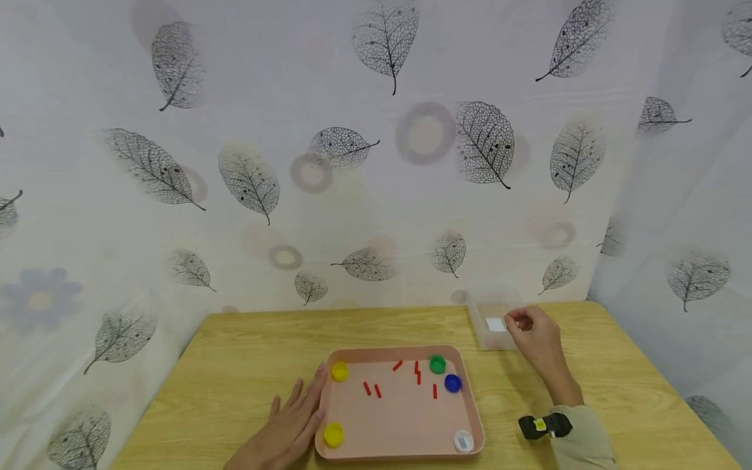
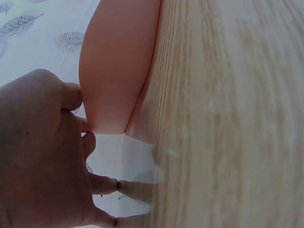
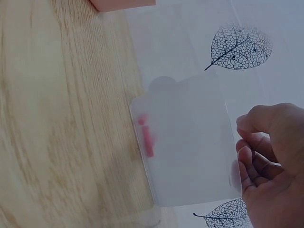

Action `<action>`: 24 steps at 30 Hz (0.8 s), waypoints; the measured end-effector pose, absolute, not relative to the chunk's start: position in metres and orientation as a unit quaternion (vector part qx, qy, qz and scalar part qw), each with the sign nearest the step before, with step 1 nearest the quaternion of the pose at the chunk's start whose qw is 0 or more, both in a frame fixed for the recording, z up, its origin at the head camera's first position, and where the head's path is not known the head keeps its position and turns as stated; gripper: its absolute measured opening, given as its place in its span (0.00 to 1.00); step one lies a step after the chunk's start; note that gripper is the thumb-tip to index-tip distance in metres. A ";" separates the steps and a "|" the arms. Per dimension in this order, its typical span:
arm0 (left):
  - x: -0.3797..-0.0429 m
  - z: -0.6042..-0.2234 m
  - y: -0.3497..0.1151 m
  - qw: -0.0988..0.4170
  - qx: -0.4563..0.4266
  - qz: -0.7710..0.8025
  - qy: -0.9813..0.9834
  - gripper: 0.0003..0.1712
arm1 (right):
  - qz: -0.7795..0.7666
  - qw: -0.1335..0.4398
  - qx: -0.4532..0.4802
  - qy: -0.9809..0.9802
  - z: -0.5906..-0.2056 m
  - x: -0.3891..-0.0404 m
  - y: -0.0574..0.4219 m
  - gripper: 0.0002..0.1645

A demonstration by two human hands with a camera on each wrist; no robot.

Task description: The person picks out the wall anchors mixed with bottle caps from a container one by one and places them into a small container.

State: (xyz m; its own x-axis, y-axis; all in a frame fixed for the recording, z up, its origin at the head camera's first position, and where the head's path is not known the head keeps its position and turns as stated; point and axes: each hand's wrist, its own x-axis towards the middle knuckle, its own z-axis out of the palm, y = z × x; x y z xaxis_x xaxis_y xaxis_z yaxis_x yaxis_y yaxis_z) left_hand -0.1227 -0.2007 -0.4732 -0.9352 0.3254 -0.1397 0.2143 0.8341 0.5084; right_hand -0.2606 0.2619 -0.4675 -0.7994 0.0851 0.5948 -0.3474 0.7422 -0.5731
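Observation:
My left hand (image 1: 288, 424) rests against the left side of a pink tray (image 1: 399, 450), fingers extended; the left wrist view has its fingertips on the table. My right hand (image 1: 537, 339) is at the right rim of a translucent plastic box (image 3: 190, 156), thumb close to the curled fingers; whether they pinch anything I cannot tell. Through the box wall, blurred red pieces (image 3: 148, 141) show. Several short red sticks (image 1: 378, 391) lie scattered in the tray. Along its edges sit two yellow caps (image 1: 339, 372), a green cap (image 1: 437, 364), a blue cap (image 1: 452, 383) and a white cap (image 1: 463, 442).
The wooden table (image 1: 264, 352) carries both tray and box, the box standing behind and right of the tray. A leaf-patterned cloth (image 1: 364, 215) hangs behind the table and at both sides. A black device (image 1: 545, 426) is strapped at the right wrist, by a beige sleeve (image 1: 581, 437).

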 end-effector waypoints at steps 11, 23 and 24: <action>-0.120 -0.473 -0.200 0.105 0.142 0.252 0.952 0.34 | 0.364 0.326 0.083 -0.868 -0.460 -0.258 0.265 0.04; -0.119 -0.471 -0.200 0.098 0.147 0.255 0.951 0.34 | 0.388 0.292 0.099 -0.869 -0.439 -0.248 0.253 0.05; -0.119 -0.471 -0.200 0.098 0.149 0.257 0.950 0.34 | 0.392 0.288 0.101 -0.868 -0.437 -0.247 0.251 0.05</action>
State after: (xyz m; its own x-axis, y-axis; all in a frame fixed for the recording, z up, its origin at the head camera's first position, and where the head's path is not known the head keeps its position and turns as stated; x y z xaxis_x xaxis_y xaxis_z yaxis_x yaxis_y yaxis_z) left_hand -0.1192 -0.1997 -0.4714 -0.9366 0.3328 -0.1094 0.2324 0.8240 0.5167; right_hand -0.2468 0.2509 -0.4370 -0.8137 0.0501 0.5790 -0.4010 0.6728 -0.6218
